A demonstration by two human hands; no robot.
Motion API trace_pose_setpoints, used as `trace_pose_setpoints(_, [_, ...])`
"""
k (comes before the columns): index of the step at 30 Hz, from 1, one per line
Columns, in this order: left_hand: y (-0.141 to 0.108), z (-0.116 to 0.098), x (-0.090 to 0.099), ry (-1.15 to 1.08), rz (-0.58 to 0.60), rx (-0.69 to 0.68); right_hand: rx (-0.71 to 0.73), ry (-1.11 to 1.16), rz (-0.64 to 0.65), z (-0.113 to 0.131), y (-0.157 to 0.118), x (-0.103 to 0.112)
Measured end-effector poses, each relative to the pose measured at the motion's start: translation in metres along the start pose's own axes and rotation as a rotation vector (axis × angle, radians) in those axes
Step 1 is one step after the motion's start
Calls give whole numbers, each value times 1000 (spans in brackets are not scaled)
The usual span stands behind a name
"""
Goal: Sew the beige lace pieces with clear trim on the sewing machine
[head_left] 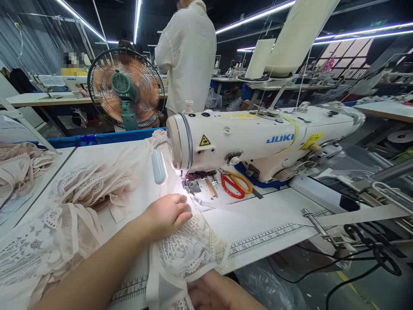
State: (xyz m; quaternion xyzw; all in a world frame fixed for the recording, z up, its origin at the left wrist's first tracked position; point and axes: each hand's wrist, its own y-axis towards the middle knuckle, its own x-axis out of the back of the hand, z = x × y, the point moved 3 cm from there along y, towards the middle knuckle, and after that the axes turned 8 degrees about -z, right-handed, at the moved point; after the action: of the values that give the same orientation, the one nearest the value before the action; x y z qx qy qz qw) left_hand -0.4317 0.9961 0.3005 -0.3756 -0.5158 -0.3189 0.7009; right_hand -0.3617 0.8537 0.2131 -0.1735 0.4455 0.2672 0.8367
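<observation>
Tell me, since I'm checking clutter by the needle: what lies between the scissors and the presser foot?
In the head view, a small brown stick-like tool lies between the scissors and presser foot.

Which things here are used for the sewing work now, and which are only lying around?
In use:
- lace piece, under the left hand and gripped at its near edge by the right hand
- sewing machine, with the lace at its needle area

Lying about:
- scissors on the machine bed
- lace pile on the table's left
- fan behind
</observation>
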Motion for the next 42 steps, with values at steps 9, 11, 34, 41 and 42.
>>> trace_pose_setpoints(9, [0, 3, -1, 0, -42, -24, 278, -68, 58, -4, 6, 12])
trace_pose_setpoints(11, [0, 3, -1, -3, -38, -19, 328, -121, 103, -8, 11, 18])
trace_pose_setpoints(34, [5, 8, -5, 41, -46, -3, 493, -25, 158, -11, 23, 30])
trace_pose_setpoints(41, [9, 12, -8, 118, -31, 47, 463, -153, 70, -7, 33, 33])
trace_pose_setpoints(42, [9, 12, -9, 136, -38, 48, 463, -162, 59, -6, 34, 33])
